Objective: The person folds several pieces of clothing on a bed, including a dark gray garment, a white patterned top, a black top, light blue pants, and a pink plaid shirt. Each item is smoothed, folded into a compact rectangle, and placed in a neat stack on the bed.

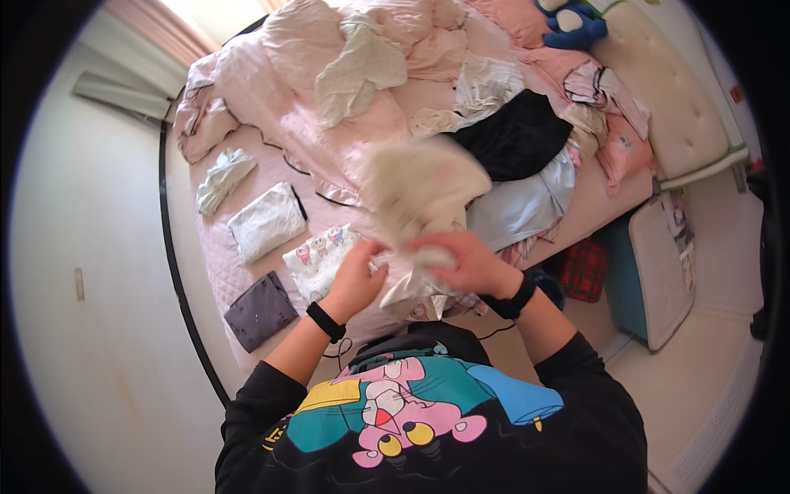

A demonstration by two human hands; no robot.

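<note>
Before me, a cream-white cloth garment (426, 185), blurred by motion, hangs over the near part of the bed. My right hand (463, 262) is closed on a bunched part of it. My left hand (358, 278) is beside the cloth, its fingers blurred; whether they grip it I cannot tell. Just left of that hand lies a folded white cloth with printed figures (318, 253). A folded dark grey cloth (262, 312), a folded white garment (268, 222) and a crumpled pale garment (225, 179) lie further left. Right of the moving cloth are a black garment (518, 136) and a light blue garment (524, 200).
A pink quilt (290, 80) with a pale garment (364, 68) on it covers the bed's far side. A blue plush toy (574, 28) lies by the padded headboard (666, 92). Right of the bed stand a teal-sided bin (642, 278) and a red plaid item (583, 268). A wall (92, 247) runs at left.
</note>
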